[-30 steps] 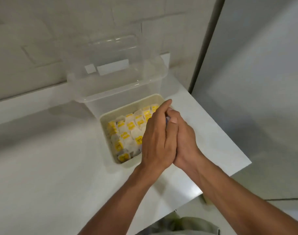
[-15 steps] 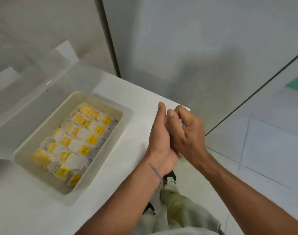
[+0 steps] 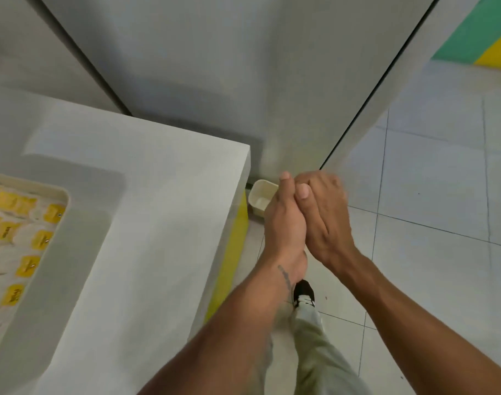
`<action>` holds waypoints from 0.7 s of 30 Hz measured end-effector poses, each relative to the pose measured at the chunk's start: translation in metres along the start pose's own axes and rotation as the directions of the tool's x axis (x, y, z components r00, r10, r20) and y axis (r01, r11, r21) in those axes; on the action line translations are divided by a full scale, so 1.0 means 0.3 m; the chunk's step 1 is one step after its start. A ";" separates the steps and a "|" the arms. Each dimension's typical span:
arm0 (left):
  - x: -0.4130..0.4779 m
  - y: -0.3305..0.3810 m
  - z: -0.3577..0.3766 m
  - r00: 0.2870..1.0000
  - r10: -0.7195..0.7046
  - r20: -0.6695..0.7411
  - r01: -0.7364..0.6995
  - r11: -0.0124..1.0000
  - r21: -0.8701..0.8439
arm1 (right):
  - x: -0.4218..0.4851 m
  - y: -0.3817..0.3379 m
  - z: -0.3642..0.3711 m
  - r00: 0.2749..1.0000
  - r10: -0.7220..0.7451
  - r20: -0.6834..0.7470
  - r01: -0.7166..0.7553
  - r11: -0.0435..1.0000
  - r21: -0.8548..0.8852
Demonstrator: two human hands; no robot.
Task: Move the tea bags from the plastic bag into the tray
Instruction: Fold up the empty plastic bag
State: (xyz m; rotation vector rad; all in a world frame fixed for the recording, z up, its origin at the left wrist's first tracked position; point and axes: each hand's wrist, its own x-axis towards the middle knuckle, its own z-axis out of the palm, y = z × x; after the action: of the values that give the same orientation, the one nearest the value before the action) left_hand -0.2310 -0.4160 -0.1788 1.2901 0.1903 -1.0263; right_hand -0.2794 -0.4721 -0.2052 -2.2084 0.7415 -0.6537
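A white surface ends in a squared corner, with a yellow side panel below its edge. Just beside that corner a small cream bin stands on the pale tiled floor. Grey wall panels rise behind. A black-and-white shoe rests on the tiles.

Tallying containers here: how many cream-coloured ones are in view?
2. The tray of tea bags on the counter, far left, cropped; a small bin on the floor by the counter, partly behind the left hand.
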 end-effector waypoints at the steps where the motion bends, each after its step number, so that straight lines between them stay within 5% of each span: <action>1: 0.042 -0.020 0.012 0.999 0.021 -0.037 -0.022 0.999 -0.023 | 0.011 0.029 0.005 0.999 0.018 0.028 -0.018 1.000 0.008; 5: 0.216 -0.092 0.057 0.971 0.111 -0.213 -0.110 0.994 0.020 | 0.038 0.132 0.030 0.957 0.216 0.194 -0.271 0.903 0.333; 9: 0.387 -0.193 0.101 0.943 0.181 -0.280 -0.148 0.980 0.132 | 0.071 0.292 0.095 0.677 0.518 0.523 -0.730 0.382 0.567; 14: 0.631 -0.366 0.089 0.859 0.379 -0.345 -0.207 0.872 0.444 | 0.118 0.511 0.195 0.473 0.616 0.630 -0.830 0.073 0.553; 18: 0.785 -0.503 0.041 0.765 0.609 -0.210 -0.273 0.602 0.751 | 0.123 0.669 0.264 0.411 0.588 0.697 -0.861 -0.003 0.509; 21: 0.889 -0.583 0.009 0.775 0.625 -0.092 -0.268 0.457 0.848 | 0.109 0.787 0.328 0.386 0.570 0.725 -0.860 -0.062 0.506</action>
State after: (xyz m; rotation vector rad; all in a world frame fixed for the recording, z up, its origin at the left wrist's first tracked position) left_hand -0.2051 -0.5436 -0.4700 2.2438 -0.3845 -0.3024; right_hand -0.2674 -0.5872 -0.4357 -0.5931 0.9979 0.0053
